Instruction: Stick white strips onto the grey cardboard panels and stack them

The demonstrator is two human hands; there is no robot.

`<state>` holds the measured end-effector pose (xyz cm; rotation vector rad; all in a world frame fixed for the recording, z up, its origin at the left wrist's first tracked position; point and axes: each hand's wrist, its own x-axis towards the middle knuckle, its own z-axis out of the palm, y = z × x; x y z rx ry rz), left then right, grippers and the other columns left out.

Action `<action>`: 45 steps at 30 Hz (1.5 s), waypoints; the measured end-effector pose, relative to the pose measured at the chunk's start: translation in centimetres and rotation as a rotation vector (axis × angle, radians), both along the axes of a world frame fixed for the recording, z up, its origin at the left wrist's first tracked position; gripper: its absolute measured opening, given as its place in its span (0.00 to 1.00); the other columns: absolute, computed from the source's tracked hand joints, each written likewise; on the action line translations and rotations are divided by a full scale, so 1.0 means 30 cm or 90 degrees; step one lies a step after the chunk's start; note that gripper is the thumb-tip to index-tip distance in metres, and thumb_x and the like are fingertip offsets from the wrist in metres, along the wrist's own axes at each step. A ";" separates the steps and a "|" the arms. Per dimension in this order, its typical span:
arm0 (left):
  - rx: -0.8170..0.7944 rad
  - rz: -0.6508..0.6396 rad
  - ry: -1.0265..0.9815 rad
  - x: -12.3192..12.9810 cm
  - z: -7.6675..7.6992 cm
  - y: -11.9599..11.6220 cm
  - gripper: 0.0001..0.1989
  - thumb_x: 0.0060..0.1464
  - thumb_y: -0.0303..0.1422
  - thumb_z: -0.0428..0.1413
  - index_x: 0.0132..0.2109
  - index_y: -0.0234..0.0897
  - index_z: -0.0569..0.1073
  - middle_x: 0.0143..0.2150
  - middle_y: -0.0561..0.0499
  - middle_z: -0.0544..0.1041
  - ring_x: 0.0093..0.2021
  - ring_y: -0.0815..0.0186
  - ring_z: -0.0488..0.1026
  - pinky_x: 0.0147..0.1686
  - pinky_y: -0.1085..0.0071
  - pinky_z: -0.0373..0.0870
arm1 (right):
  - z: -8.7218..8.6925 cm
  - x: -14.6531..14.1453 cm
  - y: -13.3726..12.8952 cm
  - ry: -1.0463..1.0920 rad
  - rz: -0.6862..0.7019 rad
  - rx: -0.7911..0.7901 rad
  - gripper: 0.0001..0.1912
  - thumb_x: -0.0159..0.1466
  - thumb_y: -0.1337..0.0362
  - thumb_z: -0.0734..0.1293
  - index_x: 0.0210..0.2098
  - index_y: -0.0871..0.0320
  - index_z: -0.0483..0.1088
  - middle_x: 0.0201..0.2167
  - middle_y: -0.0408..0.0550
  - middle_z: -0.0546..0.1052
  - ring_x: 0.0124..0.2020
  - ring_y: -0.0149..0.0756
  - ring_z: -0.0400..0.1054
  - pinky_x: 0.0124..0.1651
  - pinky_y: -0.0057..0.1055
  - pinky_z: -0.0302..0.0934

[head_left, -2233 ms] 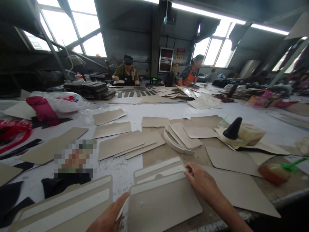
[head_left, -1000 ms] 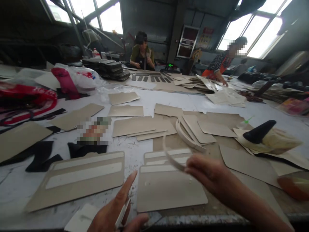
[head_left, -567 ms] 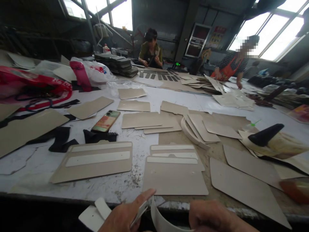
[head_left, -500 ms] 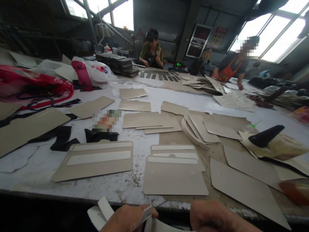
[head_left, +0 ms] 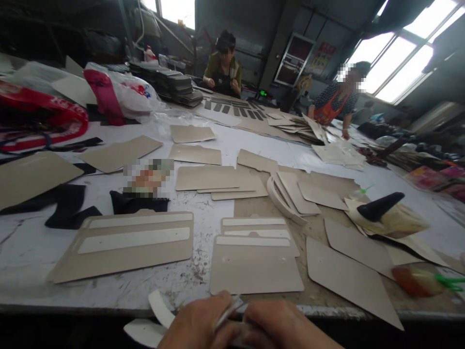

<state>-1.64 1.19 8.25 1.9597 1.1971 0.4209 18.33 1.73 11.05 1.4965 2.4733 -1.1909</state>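
Pale strips [head_left: 160,309] poke from the left hand [head_left: 198,322], below and left of the central beige panel [head_left: 254,271]. They look light, bendy, easily creased, best pinched by their edges. The left pinches them; the curled right hand [head_left: 276,322] hides its grip. Half a second earlier, the hands are farther apart, a strip bowing between them.

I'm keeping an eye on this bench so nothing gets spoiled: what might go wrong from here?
The white pieces stick out from the left hand past the table edge, so one may slip and fall.

The right-hand beige panel pokes a corner over the edge; a sleeve could catch it.

The container of orange-brown liquid sits close by and might stain panels if it leaks.
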 end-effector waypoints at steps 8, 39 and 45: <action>0.321 0.092 0.109 -0.064 -0.125 -0.001 0.21 0.49 0.18 0.41 0.48 0.34 0.66 0.33 0.47 0.73 0.31 0.62 0.71 0.29 0.64 0.72 | -0.011 -0.003 0.180 -0.049 -0.082 0.000 0.12 0.65 0.59 0.56 0.27 0.56 0.60 0.23 0.39 0.68 0.26 0.29 0.60 0.29 0.24 0.50; 0.441 0.011 0.191 0.008 -0.177 0.050 0.18 0.58 0.22 0.40 0.50 0.32 0.68 0.44 0.41 0.68 0.44 0.57 0.63 0.41 0.58 0.69 | -0.091 -0.035 0.262 -0.339 -0.039 0.116 0.11 0.65 0.57 0.57 0.33 0.55 0.66 0.28 0.46 0.76 0.30 0.38 0.69 0.27 0.29 0.45; 0.442 0.003 0.207 0.008 -0.176 0.055 0.17 0.57 0.22 0.41 0.49 0.33 0.68 0.44 0.41 0.68 0.44 0.57 0.64 0.40 0.59 0.70 | -0.095 -0.035 0.266 -0.349 -0.038 0.095 0.10 0.65 0.57 0.58 0.33 0.55 0.66 0.28 0.47 0.76 0.31 0.39 0.70 0.28 0.29 0.49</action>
